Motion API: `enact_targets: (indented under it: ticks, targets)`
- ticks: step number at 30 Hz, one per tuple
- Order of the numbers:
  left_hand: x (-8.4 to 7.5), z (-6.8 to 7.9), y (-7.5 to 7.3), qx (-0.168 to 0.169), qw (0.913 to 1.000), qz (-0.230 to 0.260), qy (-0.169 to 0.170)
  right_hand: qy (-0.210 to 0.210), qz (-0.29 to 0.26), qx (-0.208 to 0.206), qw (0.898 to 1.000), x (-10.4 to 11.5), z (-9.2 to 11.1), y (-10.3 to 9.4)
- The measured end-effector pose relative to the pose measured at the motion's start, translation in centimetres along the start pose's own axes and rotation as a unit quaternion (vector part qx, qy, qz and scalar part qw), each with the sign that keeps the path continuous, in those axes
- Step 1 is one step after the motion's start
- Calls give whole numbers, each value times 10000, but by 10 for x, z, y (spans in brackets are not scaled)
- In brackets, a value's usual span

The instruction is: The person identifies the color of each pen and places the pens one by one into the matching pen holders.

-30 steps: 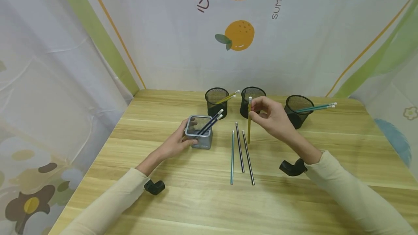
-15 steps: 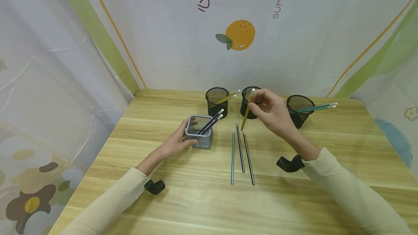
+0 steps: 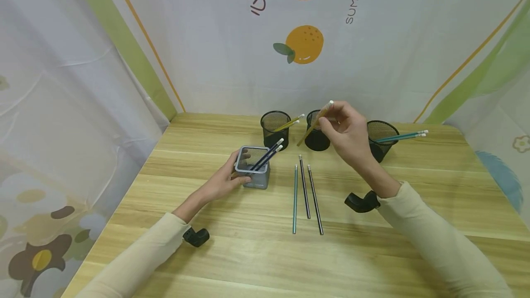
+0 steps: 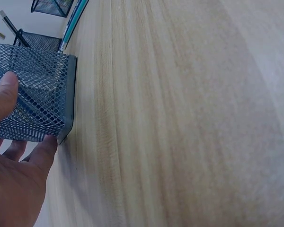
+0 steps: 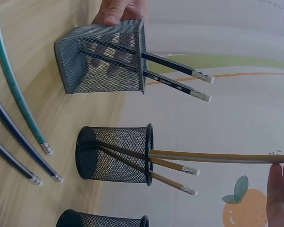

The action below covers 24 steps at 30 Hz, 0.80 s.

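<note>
My left hand (image 3: 218, 183) grips a grey square mesh pencil holder (image 3: 256, 180) from its left side, thumb in front. Two dark blue pencils (image 3: 267, 156) lean in that holder, white erasers up. With thumb and fingertips my right hand (image 3: 349, 137) pinches a yellow pencil (image 3: 310, 130) near its eraser end. It is held tilted above the table, lower end pointing left, in front of the middle round black mesh cup (image 3: 318, 141). The left round cup (image 3: 275, 138) holds two yellow pencils (image 5: 173, 165). In the right wrist view the held pencil's far end overlaps that cup's rim.
One teal pencil (image 3: 295, 201) and two dark pencils (image 3: 315, 201) lie on the wooden table (image 3: 232, 252) between the hands. The right round cup (image 3: 377, 148), beside the right wrist, holds two teal pencils (image 3: 403, 137). A printed curtain (image 3: 223, 59) hangs behind the table.
My right hand has lifted the yellow pencil up and away from me, tipping it from upright to slanted with its lower end swung left. The left hand and holder have stayed put.
</note>
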State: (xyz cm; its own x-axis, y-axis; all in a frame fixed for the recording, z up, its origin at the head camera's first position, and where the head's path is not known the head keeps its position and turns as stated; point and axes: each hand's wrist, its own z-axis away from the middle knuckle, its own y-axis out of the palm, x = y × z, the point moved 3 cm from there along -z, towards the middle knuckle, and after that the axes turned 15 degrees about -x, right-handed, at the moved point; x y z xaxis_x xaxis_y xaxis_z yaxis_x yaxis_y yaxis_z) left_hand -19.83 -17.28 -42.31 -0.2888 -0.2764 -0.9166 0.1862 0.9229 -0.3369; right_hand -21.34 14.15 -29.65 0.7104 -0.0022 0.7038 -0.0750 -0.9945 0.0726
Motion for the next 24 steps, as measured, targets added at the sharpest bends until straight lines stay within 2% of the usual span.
enact_targets:
  ticks: [6,17,24]
  targets:
    - [-1,1,0,0,10000,50,-45,-178,-439,-138,9988,1,-6,5]
    - [-1,0,0,-19,10000,50,-33,-300,-348,-190,9988,-5,-17,24]
    - [-1,0,0,-12,10000,30,-41,-92,-104,-245,9996,-15,-21,35]
